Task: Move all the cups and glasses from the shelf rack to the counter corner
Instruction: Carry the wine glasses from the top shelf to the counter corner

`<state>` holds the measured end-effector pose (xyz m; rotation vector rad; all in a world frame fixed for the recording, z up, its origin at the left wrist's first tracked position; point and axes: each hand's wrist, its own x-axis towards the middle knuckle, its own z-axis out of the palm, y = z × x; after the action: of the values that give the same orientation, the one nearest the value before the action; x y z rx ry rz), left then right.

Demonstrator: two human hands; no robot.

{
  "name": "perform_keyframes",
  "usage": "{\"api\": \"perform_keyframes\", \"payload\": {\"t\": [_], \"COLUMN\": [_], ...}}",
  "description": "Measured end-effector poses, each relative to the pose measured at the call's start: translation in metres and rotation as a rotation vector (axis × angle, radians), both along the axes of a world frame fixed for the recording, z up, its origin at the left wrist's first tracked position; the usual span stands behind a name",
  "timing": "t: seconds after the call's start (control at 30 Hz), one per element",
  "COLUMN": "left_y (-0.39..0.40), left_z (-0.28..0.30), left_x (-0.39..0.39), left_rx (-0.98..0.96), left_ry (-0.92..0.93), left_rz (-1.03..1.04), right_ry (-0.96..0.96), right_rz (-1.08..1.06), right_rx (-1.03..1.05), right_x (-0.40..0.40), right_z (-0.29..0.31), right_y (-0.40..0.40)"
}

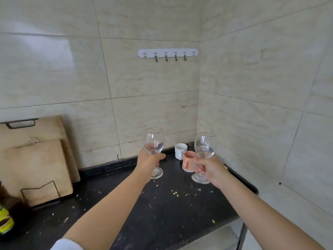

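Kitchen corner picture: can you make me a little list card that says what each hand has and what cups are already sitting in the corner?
left hand: holds left wine glass by the stem, upright
right hand: holds right wine glass by the stem, upright
both glasses: empty, above the counter
in the corner: white mug, pink cup, dark glass
left side: wooden cutting boards leaning on the wall
counter: black, with crumbs
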<state>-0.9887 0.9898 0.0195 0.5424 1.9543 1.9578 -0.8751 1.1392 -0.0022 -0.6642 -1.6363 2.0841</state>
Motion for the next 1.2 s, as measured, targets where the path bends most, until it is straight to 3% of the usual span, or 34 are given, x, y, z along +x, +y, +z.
{"api": "perform_keyframes", "payload": {"t": [0.23, 0.53, 0.77, 0.87, 0.93, 1.2], "left_y": [0.066, 0.124, 0.170, 0.189, 0.202, 0.236], "left_z": [-0.029, -0.074, -0.135, -0.162, -0.182, -0.249], "left_x": [-0.078, -0.198, -0.274, -0.295, -0.310, -0.351], "left_rx": [-0.013, -0.092, -0.147, -0.337, -0.471, -0.426], "left_ry": [-0.093, -0.167, -0.207, -0.086, -0.028, -0.301], "left_rz": [0.164, 0.279, 0.299, 0.303, 0.304, 0.385], "right_ry": [-0.090, -0.237, -0.337, -0.406, -0.492, -0.629], "right_rz": [0.023, 0.042, -0.119, -0.129, -0.075, 0.035], "right_rx": [-0.021, -0.043, 0.114, 0.423, 0.512, 0.475], "right_x": [-0.096, -0.226, -0.320, -0.349, -0.371, -0.429], "right_z": [-0.030, -0.068, -0.119, -0.152, -0.178, -0.253], "right_y": [0.090, 0.139, 0.160, 0.168, 0.178, 0.209]}}
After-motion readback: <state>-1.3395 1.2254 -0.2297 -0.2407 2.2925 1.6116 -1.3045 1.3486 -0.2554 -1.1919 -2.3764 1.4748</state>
